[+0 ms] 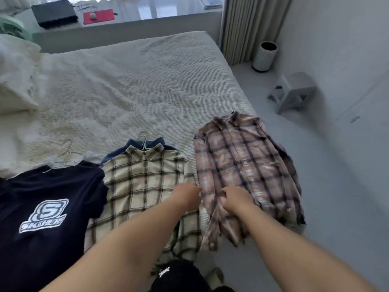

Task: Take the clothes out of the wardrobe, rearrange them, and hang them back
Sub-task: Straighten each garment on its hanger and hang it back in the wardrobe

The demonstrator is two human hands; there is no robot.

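Three piles of clothes on hangers lie along the near edge of the bed (130, 85). A pink plaid shirt (242, 163) lies at the right, at the bed's corner. My right hand (235, 200) is closed on its lower front fabric. My left hand (187, 196) grips the shirt's left edge beside it. A cream plaid shirt (143, 186) lies in the middle over a blue garment (134, 144), with a pale hanger hook (143, 137) showing. A navy T-shirt (42, 207) with a white logo lies at the left on white hangers (65, 152).
A white pillow (14, 81) lies at the bed's left. On the grey floor to the right stand a small grey stool (294, 91) and a white ribbed bin (264, 56) by a curtain (248, 24). A ledge behind the bed holds a dark case (54, 13) and a red mat (99, 16).
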